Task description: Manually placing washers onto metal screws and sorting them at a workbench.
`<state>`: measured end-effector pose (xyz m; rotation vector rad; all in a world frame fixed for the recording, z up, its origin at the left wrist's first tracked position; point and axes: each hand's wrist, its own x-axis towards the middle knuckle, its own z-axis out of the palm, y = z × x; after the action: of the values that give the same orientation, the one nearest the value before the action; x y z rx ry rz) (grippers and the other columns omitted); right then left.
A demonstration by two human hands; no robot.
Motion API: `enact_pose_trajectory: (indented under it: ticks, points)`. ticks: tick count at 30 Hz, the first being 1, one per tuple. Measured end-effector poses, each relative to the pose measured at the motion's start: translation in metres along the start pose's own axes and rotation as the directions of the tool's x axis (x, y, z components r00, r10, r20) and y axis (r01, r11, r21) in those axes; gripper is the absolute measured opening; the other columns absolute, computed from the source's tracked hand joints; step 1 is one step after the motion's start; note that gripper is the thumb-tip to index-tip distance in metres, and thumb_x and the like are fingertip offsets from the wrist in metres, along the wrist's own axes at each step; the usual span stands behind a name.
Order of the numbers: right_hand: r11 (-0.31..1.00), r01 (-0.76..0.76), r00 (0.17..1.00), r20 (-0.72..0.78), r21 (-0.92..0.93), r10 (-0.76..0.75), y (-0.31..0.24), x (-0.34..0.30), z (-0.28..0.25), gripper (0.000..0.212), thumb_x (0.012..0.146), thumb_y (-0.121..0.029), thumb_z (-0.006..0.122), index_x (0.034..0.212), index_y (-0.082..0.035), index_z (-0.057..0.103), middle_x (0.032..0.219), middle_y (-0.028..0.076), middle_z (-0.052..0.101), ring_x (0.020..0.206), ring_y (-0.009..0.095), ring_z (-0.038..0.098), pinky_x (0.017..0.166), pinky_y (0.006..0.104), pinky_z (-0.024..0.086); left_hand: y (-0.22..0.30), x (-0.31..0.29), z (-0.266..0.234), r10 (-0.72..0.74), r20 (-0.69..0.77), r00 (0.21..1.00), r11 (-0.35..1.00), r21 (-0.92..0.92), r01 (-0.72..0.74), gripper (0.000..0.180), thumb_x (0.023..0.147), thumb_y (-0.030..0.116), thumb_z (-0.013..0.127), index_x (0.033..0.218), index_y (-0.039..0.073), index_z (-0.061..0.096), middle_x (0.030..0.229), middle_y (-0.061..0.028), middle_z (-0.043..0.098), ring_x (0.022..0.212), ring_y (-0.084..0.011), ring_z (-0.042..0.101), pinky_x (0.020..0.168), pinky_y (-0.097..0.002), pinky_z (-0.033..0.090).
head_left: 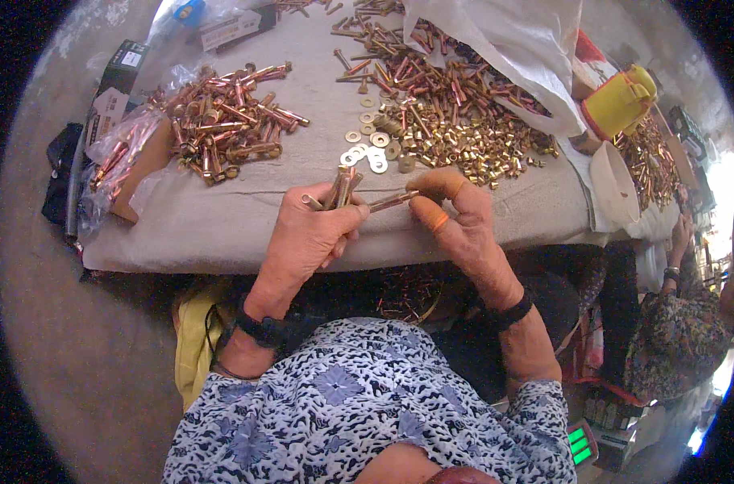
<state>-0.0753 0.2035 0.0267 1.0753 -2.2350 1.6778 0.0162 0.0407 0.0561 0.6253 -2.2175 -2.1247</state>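
Observation:
My left hand (302,230) is closed around a small bunch of brass-coloured bolts (343,187), which stick out at several angles above the table's near edge. One bolt (389,202) points right from that hand. Its far end is pinched between the thumb and forefinger of my right hand (473,230), whose fingertips wear orange covers. Just beyond my hands lie flat washers (376,160), some silvery and some duller, partly overlapping. Small gold-coloured nuts or sleeves (472,153) form a heap to their right; their exact shape is too small to tell.
Assembled bolts (230,121) are piled at the left, beside an open cardboard box (141,173). More bolts (463,89) spread at the back under white plastic sheeting (516,40). Right are a yellow container (621,103) and a white bowl (614,184). Another person's arm (679,242) shows far right.

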Motion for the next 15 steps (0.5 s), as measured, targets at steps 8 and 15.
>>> enact_pose_trajectory:
  ticks: [8, 15]
  points:
    - [0.996, 0.075, 0.995, -0.064, 0.057, -0.071, -0.003, 0.004, -0.006, 0.015, 0.081, -0.017, 0.06, 0.078, -0.002, 0.058, 0.073, 0.011, 0.058, 0.071, 0.018, 0.055, 0.062, 0.0312, 0.043, -0.003, 0.001, 0.0, 0.029, 0.01, 1.0, 0.999, -0.03, -0.028, 0.014, 0.076, 0.019, 0.063, 0.077, 0.006, 0.059, 0.052, 0.0018, 0.05, 0.036, -0.0036, 0.04, 0.031, -0.0196, 0.028]
    - [0.982, -0.149, 0.971, 0.17, -0.112, 0.167, 0.004, 0.002, -0.016, 0.013, 0.079, -0.013, 0.062, 0.086, -0.003, 0.059, 0.086, 0.011, 0.06, 0.082, 0.022, 0.058, 0.072, 0.0309, 0.045, -0.002, -0.002, -0.001, -0.004, 0.033, 0.999, 1.0, -0.011, 0.004, 0.015, 0.076, 0.019, 0.063, 0.08, 0.004, 0.061, 0.051, 0.002, 0.05, 0.037, -0.0035, 0.04, 0.032, -0.0193, 0.028]
